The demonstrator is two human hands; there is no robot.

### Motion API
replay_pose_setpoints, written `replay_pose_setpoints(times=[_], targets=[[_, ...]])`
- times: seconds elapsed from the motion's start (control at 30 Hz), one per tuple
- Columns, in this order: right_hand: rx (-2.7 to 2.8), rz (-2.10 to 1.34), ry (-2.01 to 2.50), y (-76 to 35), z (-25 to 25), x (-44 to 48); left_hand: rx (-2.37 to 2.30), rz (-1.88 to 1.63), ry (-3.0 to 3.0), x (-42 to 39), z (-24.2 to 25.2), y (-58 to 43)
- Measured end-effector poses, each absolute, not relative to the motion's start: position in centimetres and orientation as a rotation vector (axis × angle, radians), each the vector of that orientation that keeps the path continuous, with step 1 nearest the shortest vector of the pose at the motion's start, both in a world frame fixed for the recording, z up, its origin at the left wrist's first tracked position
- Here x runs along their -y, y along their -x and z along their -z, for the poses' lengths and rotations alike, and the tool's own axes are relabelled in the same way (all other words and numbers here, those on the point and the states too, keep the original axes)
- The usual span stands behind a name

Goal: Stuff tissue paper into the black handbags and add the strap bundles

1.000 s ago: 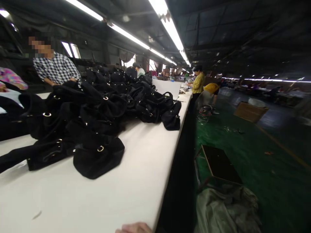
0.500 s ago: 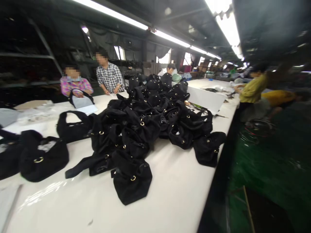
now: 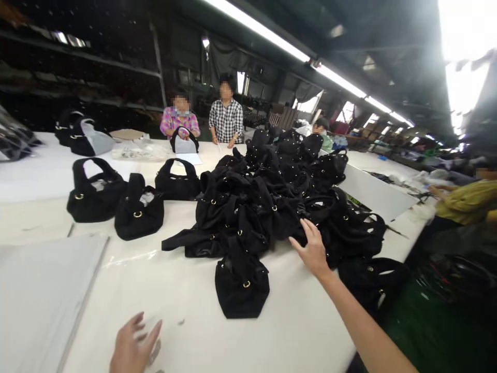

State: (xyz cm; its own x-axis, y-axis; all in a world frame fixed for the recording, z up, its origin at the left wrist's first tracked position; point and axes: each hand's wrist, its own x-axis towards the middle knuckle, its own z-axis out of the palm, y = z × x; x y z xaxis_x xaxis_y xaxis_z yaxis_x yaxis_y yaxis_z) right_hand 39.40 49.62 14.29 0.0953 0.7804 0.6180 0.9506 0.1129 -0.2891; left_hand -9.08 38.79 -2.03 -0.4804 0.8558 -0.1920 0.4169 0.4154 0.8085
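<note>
A big heap of black handbags (image 3: 279,202) with gold rings lies in the middle of a long white table (image 3: 303,326). My right hand (image 3: 312,248) reaches out over the near edge of the heap, fingers spread and holding nothing. One black bag (image 3: 243,282) lies apart at the front of the heap, just left of that hand. My left hand (image 3: 134,347) hovers low over the table near the bottom of the view, fingers apart and empty.
Three stuffed black bags (image 3: 134,199) stand upright to the left. A grey sheet (image 3: 39,290) lies at the near left. Two people (image 3: 202,122) stand across the table; another in yellow (image 3: 466,199) is at the right. A white board (image 3: 375,191) leans behind the heap.
The view has swung left from the aisle onto the table. Both my hands have come into view, the right one stretched out to the heap of bags.
</note>
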Motion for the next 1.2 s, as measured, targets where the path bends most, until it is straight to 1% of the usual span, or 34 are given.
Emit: replay_pose_setpoints(times=[0.07,0.13,0.2,0.3,0.4,0.53,0.63,0.73,0.8,0.97,1.07,1.2], targets=[[1.723,0.267,1.788,-40.3,-16.1,-54.1,-2.031,-0.992,-1.213,-44.4,0.6,8.4],[1.719,0.067,1.909,-40.8,-16.7,-58.2,-2.003,-1.078,-1.485,-49.9,-1.9,7.4],[1.717,-0.161,1.978,-41.2,-16.4,-61.9,-1.903,-1.087,-1.686,-55.0,-4.5,6.2],[1.750,-0.423,1.971,-41.4,-14.8,-65.9,-1.786,-1.029,-1.780,-61.5,-7.1,3.9],[1.740,-0.589,1.969,-41.4,-12.0,-67.3,-1.748,-0.981,-1.738,-66.6,-7.6,1.2],[1.684,-0.576,2.011,-41.2,-8.2,-65.9,-1.708,-0.980,-1.551,-71.2,-6.2,-2.3],[1.698,-0.434,1.938,-41.3,-5.6,-64.2,-1.665,-0.976,-1.483,-72.9,-5.0,-4.0],[1.688,-0.277,1.836,-41.3,-3.0,-63.2,-1.607,-0.887,-1.495,-73.4,-4.1,-4.5],[1.629,-0.257,1.797,-41.4,-1.5,-63.0,-1.619,-0.812,-1.508,-73.6,-3.6,-4.4],[1.406,-0.488,1.846,-41.9,0.6,-63.6,-1.914,-0.560,-1.542,-74.2,-2.0,-4.5],[1.379,-0.600,1.842,-42.3,0.3,-64.1,-2.043,-0.430,-1.610,-73.9,-1.3,-5.4],[1.384,-0.773,1.768,-42.2,-0.5,-63.3,-2.088,-0.397,-1.702,-70.9,-1.3,-6.0]])
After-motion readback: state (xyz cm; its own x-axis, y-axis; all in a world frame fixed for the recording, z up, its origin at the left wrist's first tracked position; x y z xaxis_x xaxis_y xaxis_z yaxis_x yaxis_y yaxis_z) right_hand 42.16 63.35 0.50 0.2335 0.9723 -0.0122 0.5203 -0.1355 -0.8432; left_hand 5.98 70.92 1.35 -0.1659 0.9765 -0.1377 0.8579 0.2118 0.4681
